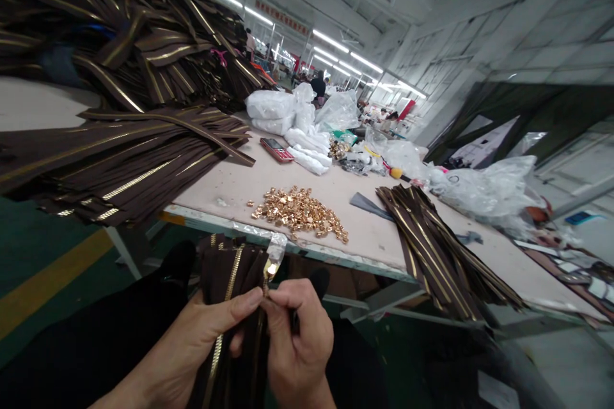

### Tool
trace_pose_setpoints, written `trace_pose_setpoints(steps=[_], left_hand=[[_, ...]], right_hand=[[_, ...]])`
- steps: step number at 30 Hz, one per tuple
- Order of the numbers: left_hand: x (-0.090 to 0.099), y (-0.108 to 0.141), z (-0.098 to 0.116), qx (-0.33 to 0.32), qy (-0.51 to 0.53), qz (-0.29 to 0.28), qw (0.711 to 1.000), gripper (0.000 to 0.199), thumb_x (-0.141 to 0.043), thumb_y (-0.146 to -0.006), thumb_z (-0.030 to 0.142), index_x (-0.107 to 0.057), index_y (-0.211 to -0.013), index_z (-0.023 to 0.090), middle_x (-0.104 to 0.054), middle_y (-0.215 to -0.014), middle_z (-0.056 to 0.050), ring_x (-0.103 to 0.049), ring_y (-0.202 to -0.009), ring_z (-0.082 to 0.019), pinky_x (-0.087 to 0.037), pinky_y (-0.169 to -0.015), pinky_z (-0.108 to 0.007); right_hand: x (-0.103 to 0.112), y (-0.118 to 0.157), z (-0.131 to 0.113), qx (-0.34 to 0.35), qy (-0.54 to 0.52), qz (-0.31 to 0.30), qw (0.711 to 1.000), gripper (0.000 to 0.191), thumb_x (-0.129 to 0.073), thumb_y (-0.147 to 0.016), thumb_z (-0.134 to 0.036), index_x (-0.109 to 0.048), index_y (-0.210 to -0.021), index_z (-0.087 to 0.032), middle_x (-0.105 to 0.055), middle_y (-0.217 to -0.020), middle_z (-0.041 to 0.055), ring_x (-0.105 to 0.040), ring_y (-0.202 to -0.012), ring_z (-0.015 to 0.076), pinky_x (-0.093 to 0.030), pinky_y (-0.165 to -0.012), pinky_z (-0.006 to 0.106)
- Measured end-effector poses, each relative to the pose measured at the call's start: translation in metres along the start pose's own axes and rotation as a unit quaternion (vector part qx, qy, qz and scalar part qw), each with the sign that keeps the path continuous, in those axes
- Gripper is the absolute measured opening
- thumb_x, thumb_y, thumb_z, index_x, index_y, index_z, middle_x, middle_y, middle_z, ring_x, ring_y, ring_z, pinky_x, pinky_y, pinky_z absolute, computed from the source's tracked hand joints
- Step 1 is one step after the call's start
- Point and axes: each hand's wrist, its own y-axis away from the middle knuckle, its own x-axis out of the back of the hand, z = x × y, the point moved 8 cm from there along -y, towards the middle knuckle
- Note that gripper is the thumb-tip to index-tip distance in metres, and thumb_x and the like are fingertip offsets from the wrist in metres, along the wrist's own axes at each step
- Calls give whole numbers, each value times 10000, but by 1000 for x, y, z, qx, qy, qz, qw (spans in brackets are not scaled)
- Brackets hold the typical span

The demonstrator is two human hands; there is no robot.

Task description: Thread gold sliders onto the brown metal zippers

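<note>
The left hand (208, 335) and right hand (300, 345) work low over the person's lap, just in front of the table edge. Their fingertips come together, clamped on a brown zipper (229, 313) with brass teeth, and pinch its small metal slider (265, 284). More of the brown tape bunches upright behind the hands, and a strip of clear plastic film (277, 247) sticks up beside the slider.

Beyond them, on the pale table (225, 185), lies a loose pile of gold-coloured zipper parts (298, 214). A bundle of brown zippers (432, 249) lies to the right, and a much larger heap of them (125, 108) sits to the left.

Farther along, a red mobile phone (277, 150) lies beside white plastic bags (271, 112), their contents hidden. Crumpled clear plastic bags (480, 188) spread along the right side. A co-worker (317, 86) stands far down the aisle.
</note>
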Motion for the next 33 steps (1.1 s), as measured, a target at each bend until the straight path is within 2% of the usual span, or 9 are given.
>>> trace_pose_setpoints(steps=[4,10,12,14,16,19,24,27,33], left_hand=[[3,-2,-3,25,4,10,1000,563,-998,-270,473,-565,-433,152,-485,-376,40,-450,-366,-75,-355,-368,-175],[-1,-7,-5,72,68,-19,995,464,-1011,-306,363,-675,-527,131,-516,-415,35,-487,-398,-77,-396,-404,-171],[-5,-8,-1,80,67,-51,993,432,-997,-358,373,-690,-544,133,-507,-418,38,-484,-408,-79,-417,-425,-183],[-7,-9,6,65,41,-68,995,417,-976,-410,408,-672,-518,143,-476,-397,48,-447,-391,-69,-395,-412,-178],[-7,-11,16,30,0,-67,997,416,-961,-440,426,-657,-498,148,-460,-380,56,-405,-376,-52,-353,-396,-159],[-7,-13,24,-7,-51,-58,997,413,-936,-461,445,-647,-482,150,-469,-375,53,-395,-377,-47,-337,-395,-151],[-8,-17,27,-31,-86,-46,995,329,-890,-466,381,-660,-495,148,-531,-402,34,-386,-388,-48,-315,-386,-153],[-8,-20,28,-37,-105,-49,993,299,-860,-493,368,-686,-546,131,-656,-527,-24,-391,-402,-41,-313,-393,-160],[-8,-25,27,-35,-113,-59,991,304,-847,-510,375,-666,-520,132,-641,-509,-26,-401,-403,-50,-313,-404,-172]], right_hand=[[-4,0,15,-112,-46,-22,992,72,-659,-884,-135,-683,-876,-202,-643,-805,11,-634,-685,130,-519,-612,229],[-2,1,12,-102,-55,-10,993,95,-661,-889,-143,-711,-841,-207,-686,-757,21,-647,-650,127,-516,-585,215],[-6,10,33,-233,-180,5,956,139,-631,-945,-286,-682,-847,-203,-671,-697,1,-534,-445,68,-418,-427,176],[-18,24,51,-372,-317,16,872,279,-635,-940,-435,-647,-818,-184,-634,-625,-27,-382,-320,14,-296,-342,144],[-28,30,57,-444,-396,24,804,368,-734,-843,-493,-604,-743,-164,-608,-587,-42,-363,-302,-3,-287,-334,129],[-33,34,62,-501,-421,42,755,435,-851,-690,-428,-508,-645,-164,-601,-559,-51,-394,-294,4,-300,-316,120],[-40,40,68,-547,-426,42,719,404,-831,-624,-350,-465,-614,-180,-589,-509,-53,-398,-275,25,-329,-285,134],[-42,41,69,-551,-429,40,715,377,-812,-621,-334,-468,-613,-180,-586,-500,-54,-390,-272,25,-337,-278,136],[-45,41,70,-562,-434,40,703,368,-806,-610,-318,-464,-611,-181,-584,-489,-60,-378,-266,23,-348,-266,136]])
